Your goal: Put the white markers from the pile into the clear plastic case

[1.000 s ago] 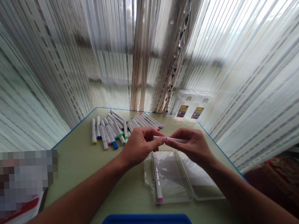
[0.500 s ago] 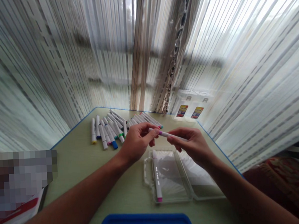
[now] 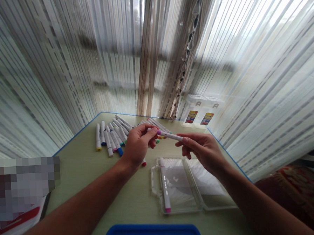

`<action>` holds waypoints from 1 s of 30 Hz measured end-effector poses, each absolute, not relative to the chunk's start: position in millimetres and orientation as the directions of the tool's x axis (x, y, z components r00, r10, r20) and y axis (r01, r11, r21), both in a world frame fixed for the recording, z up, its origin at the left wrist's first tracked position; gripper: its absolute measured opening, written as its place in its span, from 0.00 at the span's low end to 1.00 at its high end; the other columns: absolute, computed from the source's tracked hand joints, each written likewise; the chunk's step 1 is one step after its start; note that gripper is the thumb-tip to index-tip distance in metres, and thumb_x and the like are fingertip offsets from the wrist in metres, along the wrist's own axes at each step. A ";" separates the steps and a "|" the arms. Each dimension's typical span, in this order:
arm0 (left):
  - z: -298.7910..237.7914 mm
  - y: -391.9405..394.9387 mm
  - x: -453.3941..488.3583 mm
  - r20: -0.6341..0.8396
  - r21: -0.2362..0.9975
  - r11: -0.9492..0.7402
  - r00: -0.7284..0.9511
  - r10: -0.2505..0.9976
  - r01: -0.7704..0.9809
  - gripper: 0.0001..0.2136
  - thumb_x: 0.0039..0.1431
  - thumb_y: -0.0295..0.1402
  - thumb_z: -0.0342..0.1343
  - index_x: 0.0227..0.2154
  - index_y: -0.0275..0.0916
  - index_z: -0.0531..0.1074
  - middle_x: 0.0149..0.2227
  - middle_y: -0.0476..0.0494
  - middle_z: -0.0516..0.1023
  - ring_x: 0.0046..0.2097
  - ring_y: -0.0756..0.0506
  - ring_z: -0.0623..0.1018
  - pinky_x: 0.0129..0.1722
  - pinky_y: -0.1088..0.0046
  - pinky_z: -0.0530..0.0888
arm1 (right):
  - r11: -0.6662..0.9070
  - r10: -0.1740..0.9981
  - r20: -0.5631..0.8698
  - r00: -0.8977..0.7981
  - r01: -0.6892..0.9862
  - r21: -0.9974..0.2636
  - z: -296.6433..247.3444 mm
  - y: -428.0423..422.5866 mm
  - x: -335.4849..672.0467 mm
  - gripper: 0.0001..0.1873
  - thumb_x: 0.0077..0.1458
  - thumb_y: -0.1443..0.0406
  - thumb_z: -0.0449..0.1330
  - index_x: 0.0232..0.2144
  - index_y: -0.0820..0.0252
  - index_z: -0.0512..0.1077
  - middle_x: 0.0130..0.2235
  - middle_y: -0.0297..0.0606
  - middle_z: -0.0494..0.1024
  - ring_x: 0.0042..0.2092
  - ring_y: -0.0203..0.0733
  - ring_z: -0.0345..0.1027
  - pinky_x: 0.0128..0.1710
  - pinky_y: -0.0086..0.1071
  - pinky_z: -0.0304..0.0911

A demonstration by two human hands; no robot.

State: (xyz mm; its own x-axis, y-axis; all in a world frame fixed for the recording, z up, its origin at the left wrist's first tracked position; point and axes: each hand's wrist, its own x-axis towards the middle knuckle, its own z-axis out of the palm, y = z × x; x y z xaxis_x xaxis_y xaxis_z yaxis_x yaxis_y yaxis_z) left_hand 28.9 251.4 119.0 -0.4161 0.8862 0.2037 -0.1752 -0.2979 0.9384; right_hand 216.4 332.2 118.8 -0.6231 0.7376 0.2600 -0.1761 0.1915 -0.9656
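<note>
A white marker with a purple band (image 3: 170, 135) is held between both hands above the table. My left hand (image 3: 139, 141) pinches its left end near the purple band. The other end is between the thumb and fingers of my right hand (image 3: 199, 147). Below them lies an opened clear plastic case (image 3: 181, 186); one white marker with a pink end (image 3: 165, 187) rests along its left side. Behind and left of my left hand is a loose pile of white markers (image 3: 115, 133) with coloured ends, partly hidden by that hand.
Two clear cases with labels (image 3: 199, 118) stand at the table's back right corner. A blue tray (image 3: 155, 233) sits at the near edge of the pale green table (image 3: 119, 200). String curtains (image 3: 117, 63) hang behind. A partly blurred-out item (image 3: 20, 216) is at the left.
Both hands have shifted; the left moved leftward, uncovering more of the marker's white barrel. A red marker end now shows below my left wrist. The case and its pink-ended marker stay put.
</note>
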 end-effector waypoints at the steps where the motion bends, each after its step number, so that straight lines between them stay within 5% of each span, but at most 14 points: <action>1: 119.3 251.7 28.6 0.199 0.933 -0.303 -0.425 0.883 -0.195 0.07 0.53 0.33 0.60 0.30 0.33 0.73 0.25 0.47 0.73 0.22 0.53 0.68 0.23 0.77 0.66 | 0.185 0.729 0.261 -0.633 -0.185 -0.965 118.9 332.2 216.7 0.12 0.55 0.63 0.66 0.42 0.61 0.81 0.33 0.45 0.83 0.23 0.33 0.71 0.19 0.25 0.63; 14: 120.8 252.1 28.6 0.145 0.901 -0.303 -0.441 0.886 -0.311 0.05 0.52 0.30 0.60 0.29 0.34 0.73 0.24 0.49 0.72 0.22 0.54 0.69 0.21 0.79 0.65 | 0.077 0.629 0.262 -0.732 -0.276 -0.958 122.8 328.8 221.2 0.15 0.54 0.64 0.66 0.45 0.59 0.79 0.40 0.50 0.83 0.28 0.39 0.77 0.21 0.26 0.65; 20: 122.2 251.3 29.2 0.149 0.915 -0.286 -0.419 0.896 -0.286 0.06 0.53 0.32 0.61 0.31 0.33 0.74 0.25 0.48 0.74 0.22 0.54 0.69 0.21 0.78 0.66 | 0.140 0.689 0.272 -0.671 -0.245 -0.959 120.6 332.2 219.0 0.14 0.52 0.64 0.68 0.43 0.60 0.80 0.35 0.46 0.83 0.26 0.37 0.74 0.20 0.27 0.65; 30: 122.3 243.4 34.9 0.232 0.912 -0.237 -0.055 0.971 -0.335 0.12 0.60 0.33 0.57 0.42 0.31 0.77 0.35 0.38 0.79 0.23 0.52 0.74 0.25 0.75 0.69 | 0.118 0.831 0.233 -0.505 -0.250 -0.961 122.1 336.7 216.8 0.09 0.46 0.63 0.72 0.26 0.63 0.78 0.21 0.36 0.76 0.19 0.31 0.65 0.15 0.23 0.57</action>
